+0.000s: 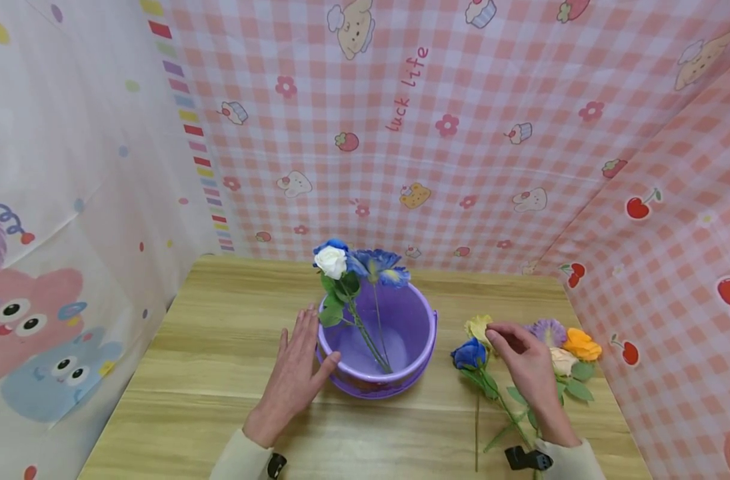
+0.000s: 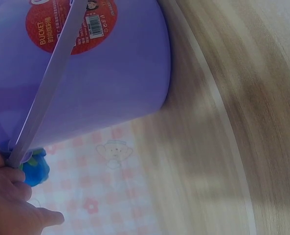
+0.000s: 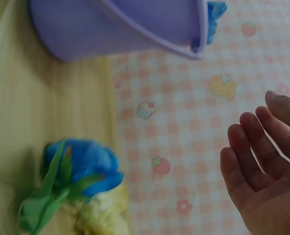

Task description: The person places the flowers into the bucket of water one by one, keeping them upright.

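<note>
A purple bucket (image 1: 425, 353) stands on the table, tilting slightly in neither direction. Inside it lean a white rose (image 1: 331, 262), a blue bloom half hidden behind it, and a blue iris-like flower (image 1: 378, 267). My left hand (image 1: 295, 373) rests against the bucket's left rim with its fingers extended and thumb over the edge. On the right, my right hand (image 1: 529, 363) hovers over loose flowers, fingers loosely bent; the right wrist view shows nothing in them. Just left of that hand lie a blue rose (image 1: 469, 353) and a yellow flower (image 1: 478, 327).
Beyond my right hand lie a purple flower (image 1: 548, 332), an orange flower (image 1: 582, 345) and a cream flower (image 1: 563, 361). Their stems run toward the table's front edge. Patterned cloth (image 1: 371, 167) hangs behind the wooden table (image 1: 221, 333) and at both sides.
</note>
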`<state>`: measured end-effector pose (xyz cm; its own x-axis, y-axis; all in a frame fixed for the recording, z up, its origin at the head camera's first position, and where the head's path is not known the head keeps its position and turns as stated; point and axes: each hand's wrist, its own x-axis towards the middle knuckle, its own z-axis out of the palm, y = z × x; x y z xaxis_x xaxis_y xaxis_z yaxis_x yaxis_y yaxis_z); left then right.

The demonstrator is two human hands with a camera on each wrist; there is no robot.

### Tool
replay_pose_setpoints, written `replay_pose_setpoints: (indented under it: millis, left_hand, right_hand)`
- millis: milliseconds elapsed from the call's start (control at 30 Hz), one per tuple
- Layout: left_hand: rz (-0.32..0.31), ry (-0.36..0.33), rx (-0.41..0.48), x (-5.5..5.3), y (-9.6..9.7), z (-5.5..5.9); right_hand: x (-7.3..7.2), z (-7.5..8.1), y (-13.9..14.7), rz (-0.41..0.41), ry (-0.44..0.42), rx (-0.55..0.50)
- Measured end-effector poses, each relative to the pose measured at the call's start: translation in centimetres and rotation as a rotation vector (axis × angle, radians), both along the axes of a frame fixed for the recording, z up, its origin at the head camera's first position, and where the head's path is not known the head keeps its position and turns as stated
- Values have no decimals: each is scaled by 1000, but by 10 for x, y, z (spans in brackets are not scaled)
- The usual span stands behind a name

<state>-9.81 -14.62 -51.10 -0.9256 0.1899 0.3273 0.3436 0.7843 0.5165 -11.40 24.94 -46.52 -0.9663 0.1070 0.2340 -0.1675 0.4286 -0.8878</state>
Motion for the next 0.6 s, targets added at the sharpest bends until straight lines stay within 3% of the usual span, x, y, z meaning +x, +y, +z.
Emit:
replay_pose_setpoints:
  millis: [300, 600]
  left_hand:
    - [-3, 0, -5, -2, 0, 1]
    - [-8, -8, 0, 0, 0, 1]
  right_hand:
    - [3, -19, 25, -14, -78, 94]
    - [6, -35, 41, 8, -211, 168]
